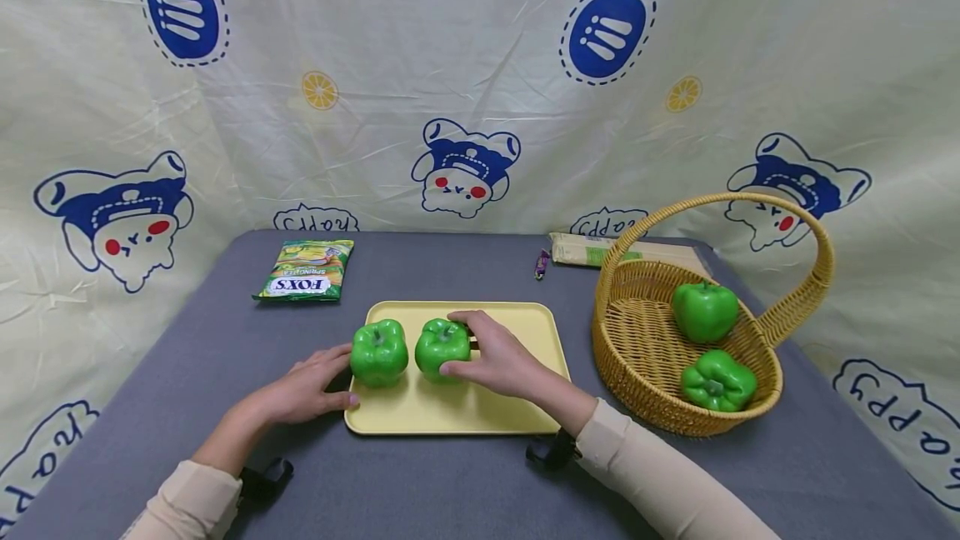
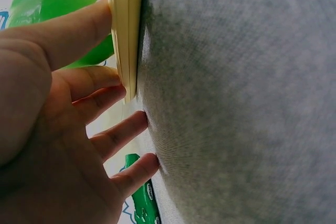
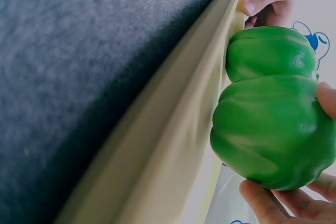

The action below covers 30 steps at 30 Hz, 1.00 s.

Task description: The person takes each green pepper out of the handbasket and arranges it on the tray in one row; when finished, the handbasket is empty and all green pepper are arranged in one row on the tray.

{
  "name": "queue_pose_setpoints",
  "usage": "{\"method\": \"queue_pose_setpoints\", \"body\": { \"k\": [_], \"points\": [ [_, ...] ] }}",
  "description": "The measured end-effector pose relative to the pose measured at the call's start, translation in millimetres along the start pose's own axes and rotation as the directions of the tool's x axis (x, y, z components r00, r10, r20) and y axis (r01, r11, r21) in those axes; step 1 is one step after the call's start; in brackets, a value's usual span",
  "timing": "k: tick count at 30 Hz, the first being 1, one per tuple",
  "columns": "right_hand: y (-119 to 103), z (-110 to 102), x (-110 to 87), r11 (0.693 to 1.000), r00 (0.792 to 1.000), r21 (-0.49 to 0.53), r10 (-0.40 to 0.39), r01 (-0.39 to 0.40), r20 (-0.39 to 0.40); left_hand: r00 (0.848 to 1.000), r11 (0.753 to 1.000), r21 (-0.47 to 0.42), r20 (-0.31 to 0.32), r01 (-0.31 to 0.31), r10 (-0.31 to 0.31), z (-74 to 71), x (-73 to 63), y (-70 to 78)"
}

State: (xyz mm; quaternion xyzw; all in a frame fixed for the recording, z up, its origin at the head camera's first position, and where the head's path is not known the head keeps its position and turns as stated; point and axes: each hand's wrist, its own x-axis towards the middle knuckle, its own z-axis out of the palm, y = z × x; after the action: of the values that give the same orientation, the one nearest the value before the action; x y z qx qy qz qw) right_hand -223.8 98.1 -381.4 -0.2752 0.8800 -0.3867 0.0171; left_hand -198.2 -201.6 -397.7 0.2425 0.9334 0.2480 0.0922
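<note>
My right hand [image 1: 500, 354] grips a green bell pepper [image 1: 441, 348] over the yellow tray [image 1: 480, 417], thumb on its near side and fingers on its far side. In the right wrist view, that pepper [image 3: 273, 129] fills the space between thumb and fingertips. Just left of it, another green bell pepper [image 1: 380, 354] sits upright on the tray. My left hand [image 1: 309, 387] rests at the tray's left edge with fingers spread and fairly straight. The left wrist view shows its thumb and fingertips touching the tray rim [image 2: 126, 35], and other fingers reaching down to the cloth.
A wicker basket [image 1: 645, 402] with a tall handle stands at the right, holding two bell peppers [image 1: 705, 312]. Behind the tray lie a green FOX'S candy bag [image 1: 306, 271], a small purple-wrapped candy [image 1: 542, 264] and a long beige package [image 1: 577, 249]. Grey cloth [image 1: 420, 486] covers the table.
</note>
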Motion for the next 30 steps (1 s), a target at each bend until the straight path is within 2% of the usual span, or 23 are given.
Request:
{"method": "queue_pose_setpoints", "body": {
  "k": [9,20,30],
  "points": [
    [-0.7,4.2,-0.2,1.0,1.0,-0.017,-0.007,0.007,-0.001,1.0,1.0,0.01,-0.009,-0.015,0.015,1.4,0.8,-2.4],
    [-2.1,6.8,1.7,0.999,1.0,-0.049,-0.01,0.01,0.006,1.0,1.0,-0.002,0.008,0.008,-0.008,-0.6,-0.1,1.8],
    [-5.7,-9.8,-6.6,0.999,1.0,-0.044,-0.011,0.01,-0.011,1.0,1.0,0.003,0.006,0.005,-0.005,-1.4,0.6,0.6]
  ]
}}
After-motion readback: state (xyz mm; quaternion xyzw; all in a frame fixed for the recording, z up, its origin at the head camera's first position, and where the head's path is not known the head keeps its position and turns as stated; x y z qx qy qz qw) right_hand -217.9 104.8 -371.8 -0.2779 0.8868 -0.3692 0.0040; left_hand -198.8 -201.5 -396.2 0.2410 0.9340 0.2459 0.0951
